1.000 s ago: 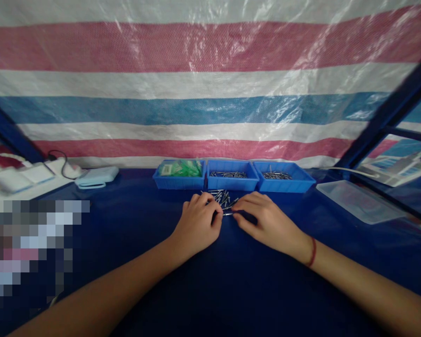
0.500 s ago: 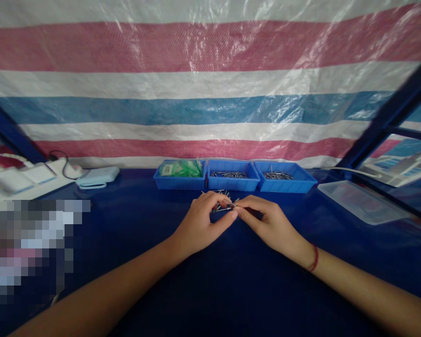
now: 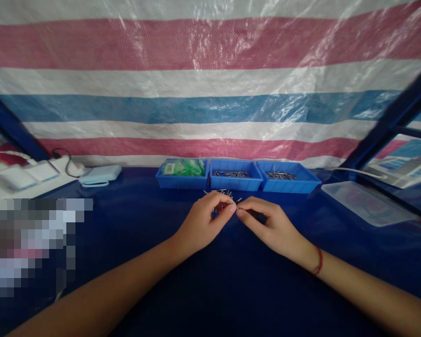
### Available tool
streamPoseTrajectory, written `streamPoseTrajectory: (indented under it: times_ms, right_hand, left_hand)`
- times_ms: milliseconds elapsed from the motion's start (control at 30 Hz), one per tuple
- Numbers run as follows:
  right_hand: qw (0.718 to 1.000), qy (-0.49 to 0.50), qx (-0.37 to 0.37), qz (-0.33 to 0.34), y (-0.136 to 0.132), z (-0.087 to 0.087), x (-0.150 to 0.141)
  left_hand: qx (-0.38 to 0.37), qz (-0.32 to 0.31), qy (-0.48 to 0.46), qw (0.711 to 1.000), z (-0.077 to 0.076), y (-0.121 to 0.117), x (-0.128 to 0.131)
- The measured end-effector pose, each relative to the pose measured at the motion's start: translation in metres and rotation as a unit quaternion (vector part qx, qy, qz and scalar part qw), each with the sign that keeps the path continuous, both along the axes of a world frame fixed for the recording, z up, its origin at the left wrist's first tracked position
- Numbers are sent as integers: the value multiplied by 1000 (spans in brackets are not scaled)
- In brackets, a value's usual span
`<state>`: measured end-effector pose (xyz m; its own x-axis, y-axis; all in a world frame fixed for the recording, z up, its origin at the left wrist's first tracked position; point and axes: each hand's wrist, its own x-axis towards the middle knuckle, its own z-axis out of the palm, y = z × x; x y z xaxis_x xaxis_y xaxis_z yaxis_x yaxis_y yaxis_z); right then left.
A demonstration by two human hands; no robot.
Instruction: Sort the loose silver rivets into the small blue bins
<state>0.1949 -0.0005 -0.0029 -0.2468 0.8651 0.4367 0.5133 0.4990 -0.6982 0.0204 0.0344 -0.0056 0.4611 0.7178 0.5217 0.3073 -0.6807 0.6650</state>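
In the head view, your left hand (image 3: 204, 223) has its thumb and index fingertip closed in a pinch on a small silver metal piece (image 3: 236, 206). Your right hand (image 3: 274, 226) closes its thumb and index fingertip on the same piece from the other side. The fingertips hide most of the piece; its full shape cannot be told. It is located just above the glossy dark blue tabletop (image 3: 210, 290), at the near side of a loose pile of thin silver metal pins (image 3: 225, 192), which your left hand partly covers.

Beyond the pile, three blue plastic bins stand in a row. The left bin (image 3: 182, 183) contains green plastic packets (image 3: 191, 167); the middle bin (image 3: 235, 184) and the right bin (image 3: 292, 187) contain metal pins. A translucent flat plastic lid (image 3: 370, 204) lies right of the bins. A pale blue flat case (image 3: 101, 175) lies to their left, near a white power strip (image 3: 26, 187).
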Motion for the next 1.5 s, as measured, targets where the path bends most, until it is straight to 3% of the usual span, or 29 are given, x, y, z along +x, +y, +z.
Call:
streamPoseTrajectory:
  times_ms: [533,800,933,1167,1300,1400,1500]
  right_hand:
    - [1000,-15,-14,-10,2,-3,1]
    - [994,36,56,-85,4,-5,3]
    - [989,49,101,-92,0,-1,3]
    - [988,-34,127,-80,-3,10,6]
    - [965,-43,147,-214,15,18,32]
    - [915,-37,156,-370,33,24,68]
    - [884,-133,123,-431,46,25,105]
  left_hand:
    - [4,-1,-2,1000,1,-1,1]
    - [-10,17,-15,1000,-2,1,0]
    - [-11,9,-4,1000,-1,2,0]
    - [6,18,33,999,1,1,1]
    - [-28,84,16,996,-3,3,0]
    - [-40,94,12,995,-6,4,0]
    - [-27,90,17,995,-7,5,-1]
